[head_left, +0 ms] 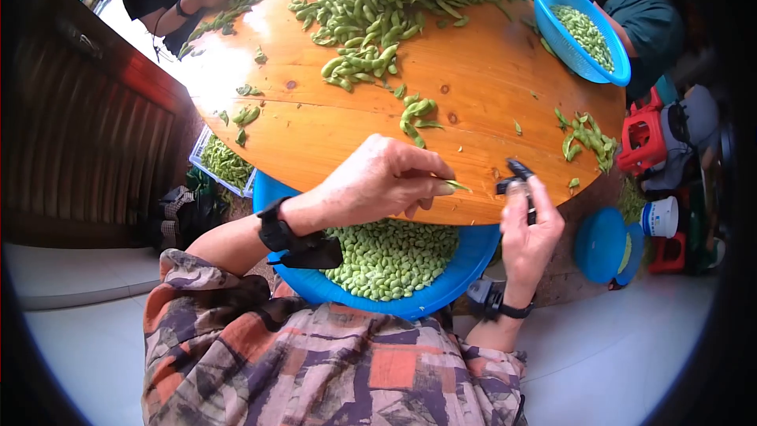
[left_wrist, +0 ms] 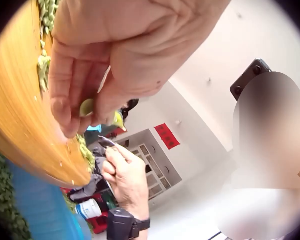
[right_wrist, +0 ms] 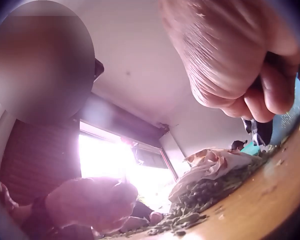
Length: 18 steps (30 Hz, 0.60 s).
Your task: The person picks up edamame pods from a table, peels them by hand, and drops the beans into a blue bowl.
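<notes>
In the head view the left hand [head_left: 382, 177] pinches a small green pod [head_left: 457, 185] between thumb and fingers, over the table's near edge. The left wrist view shows a bit of green [left_wrist: 86, 107] between those fingertips. To its right, the right hand [head_left: 530, 233] grips a small black tool [head_left: 518, 170], apart from the pod; the tool's dark tip [right_wrist: 261, 132] sticks out below the fingers in the right wrist view. Beneath the hands, a blue basin [head_left: 473, 256] holds many shelled green beans [head_left: 390, 260].
On the round wooden table [head_left: 315, 126] lie a large pile of pods [head_left: 378, 8] and a small cluster [head_left: 418, 118]. A blue basket [head_left: 568, 51] of beans stands at the right edge. Other people sit across. Red stools [head_left: 643, 134] and a white bucket [head_left: 661, 217] are at right.
</notes>
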Available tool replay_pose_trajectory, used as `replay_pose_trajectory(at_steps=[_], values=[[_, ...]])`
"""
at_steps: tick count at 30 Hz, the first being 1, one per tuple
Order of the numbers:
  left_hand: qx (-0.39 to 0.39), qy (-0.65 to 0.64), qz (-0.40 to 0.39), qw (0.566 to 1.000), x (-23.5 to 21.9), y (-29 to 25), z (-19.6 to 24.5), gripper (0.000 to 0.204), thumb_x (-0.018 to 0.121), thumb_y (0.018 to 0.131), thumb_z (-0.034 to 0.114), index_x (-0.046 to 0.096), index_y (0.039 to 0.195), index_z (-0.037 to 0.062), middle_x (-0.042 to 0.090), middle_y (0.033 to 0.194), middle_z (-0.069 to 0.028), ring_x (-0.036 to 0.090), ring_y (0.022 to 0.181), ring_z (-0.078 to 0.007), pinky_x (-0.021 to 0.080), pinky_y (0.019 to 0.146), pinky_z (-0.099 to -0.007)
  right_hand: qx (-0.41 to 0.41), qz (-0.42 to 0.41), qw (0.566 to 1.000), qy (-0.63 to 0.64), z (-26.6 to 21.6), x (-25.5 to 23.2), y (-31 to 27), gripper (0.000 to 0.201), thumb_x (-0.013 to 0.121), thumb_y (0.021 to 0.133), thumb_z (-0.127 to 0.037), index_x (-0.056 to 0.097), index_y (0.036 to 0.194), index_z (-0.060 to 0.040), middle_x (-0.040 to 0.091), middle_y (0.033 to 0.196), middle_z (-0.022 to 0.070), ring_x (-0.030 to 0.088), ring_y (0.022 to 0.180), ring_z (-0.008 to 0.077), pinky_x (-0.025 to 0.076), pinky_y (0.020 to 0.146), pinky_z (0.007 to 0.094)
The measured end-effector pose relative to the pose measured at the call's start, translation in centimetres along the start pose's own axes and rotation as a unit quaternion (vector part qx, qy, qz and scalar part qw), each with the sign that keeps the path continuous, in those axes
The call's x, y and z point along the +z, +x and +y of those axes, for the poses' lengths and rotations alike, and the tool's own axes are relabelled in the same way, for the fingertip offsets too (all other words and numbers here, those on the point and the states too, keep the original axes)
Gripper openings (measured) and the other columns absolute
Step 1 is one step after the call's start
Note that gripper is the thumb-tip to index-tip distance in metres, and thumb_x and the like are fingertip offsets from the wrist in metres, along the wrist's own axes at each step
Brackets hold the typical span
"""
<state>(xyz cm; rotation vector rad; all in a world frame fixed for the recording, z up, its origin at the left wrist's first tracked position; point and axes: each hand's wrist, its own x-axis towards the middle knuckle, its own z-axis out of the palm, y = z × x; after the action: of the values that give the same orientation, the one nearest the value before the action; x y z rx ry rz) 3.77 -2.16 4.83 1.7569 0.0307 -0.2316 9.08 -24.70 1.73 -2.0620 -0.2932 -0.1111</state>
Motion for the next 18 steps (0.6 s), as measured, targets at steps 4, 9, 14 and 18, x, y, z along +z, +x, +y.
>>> replay_pose_trajectory(at_steps=[4, 9, 14, 18], values=[[0.102, 0.052, 0.025, 0.993, 3.3, 1.1, -1.4, 0.014, 0.068, 0.088, 0.004, 0.068, 0.101, -0.0026, 0.064, 0.065, -0.0059, 0.061, 0.055, -0.0093, 0.050, 0.052, -0.0242, -0.007, -0.081, 0.974, 0.210, -0.5, 1.9, -0.8, 0.022, 0.070, 0.086, -0.004, 0.065, 0.107, 0.0019, 0.057, 0.086, 0.0021, 0.051, 0.059, 0.0085, 0.042, 0.055, 0.0220], [0.198, 0.173, 0.057, 0.963, 1.7, 1.7, -1.9, 0.025, 0.068, 0.085, -0.001, 0.066, 0.110, 0.0010, 0.067, 0.092, -0.0102, 0.069, 0.079, -0.0171, 0.055, 0.061, -0.0288, -0.030, 0.112, 0.993, -0.038, 0.7, -1.1, 2.2, 0.013, 0.064, 0.091, -0.005, 0.063, 0.101, 0.0026, 0.059, 0.079, 0.0102, 0.058, 0.063, 0.0182, 0.047, 0.059, 0.0326], [0.211, 0.399, 0.203, 0.869, -3.7, 5.8, -3.5, 0.014, 0.068, 0.082, 0.008, 0.068, 0.094, 0.0007, 0.061, 0.085, -0.0124, 0.063, 0.075, -0.0311, 0.050, 0.066, -0.0396, -0.174, 0.207, 0.939, -0.214, 2.1, -2.4, 3.6, 0.017, 0.062, 0.092, -0.005, 0.065, 0.107, 0.0017, 0.066, 0.077, 0.0127, 0.064, 0.065, 0.0252, 0.051, 0.064, 0.0370], [0.175, 0.437, 0.189, 0.862, -3.7, 7.2, -4.5, 0.013, 0.068, 0.080, 0.009, 0.067, 0.090, 0.0007, 0.062, 0.089, -0.0136, 0.061, 0.085, -0.0328, 0.048, 0.073, -0.0408, -0.046, 0.075, 0.992, -0.095, 1.2, -0.2, 1.5, 0.018, 0.061, 0.090, -0.003, 0.067, 0.107, 0.0015, 0.069, 0.083, 0.0167, 0.070, 0.074, 0.0239, 0.052, 0.067, 0.0337]])
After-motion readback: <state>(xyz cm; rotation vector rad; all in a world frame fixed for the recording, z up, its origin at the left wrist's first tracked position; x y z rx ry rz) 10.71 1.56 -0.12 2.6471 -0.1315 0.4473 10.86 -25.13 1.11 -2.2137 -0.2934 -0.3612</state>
